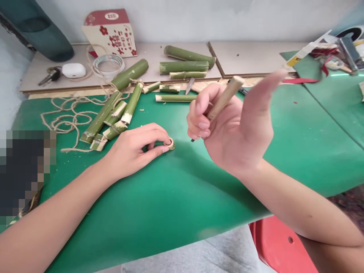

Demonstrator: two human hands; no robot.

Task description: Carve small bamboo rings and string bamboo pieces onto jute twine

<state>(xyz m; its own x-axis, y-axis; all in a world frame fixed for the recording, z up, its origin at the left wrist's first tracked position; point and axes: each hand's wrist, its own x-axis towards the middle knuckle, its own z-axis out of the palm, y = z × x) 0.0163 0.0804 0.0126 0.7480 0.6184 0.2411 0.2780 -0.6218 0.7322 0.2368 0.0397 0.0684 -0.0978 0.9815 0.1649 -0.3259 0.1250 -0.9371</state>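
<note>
My left hand (142, 146) rests on the green tabletop (176, 212), thumb and fingers closed around a short, hollow bamboo piece (171, 144). Its open end faces right. Raised above the table, my right hand (230, 121) has its palm turned up and its thumb stretched away. The curled fingers of that hand hold a tool with a round wooden handle (226, 96). A small dark tip shows below the fingers; the rest of the tool's working end is hidden. Left of my left hand lie several cut bamboo pieces (104, 115) with twine (72, 113) beside them.
Along the back ledge are thick bamboo lengths (184, 67), a tape roll (109, 66), a white case (74, 70), keys (50, 76) and a red-and-cream packet (112, 34). A dark bottle (42, 34) stands at the back left. A red stool (281, 242) is at the front right.
</note>
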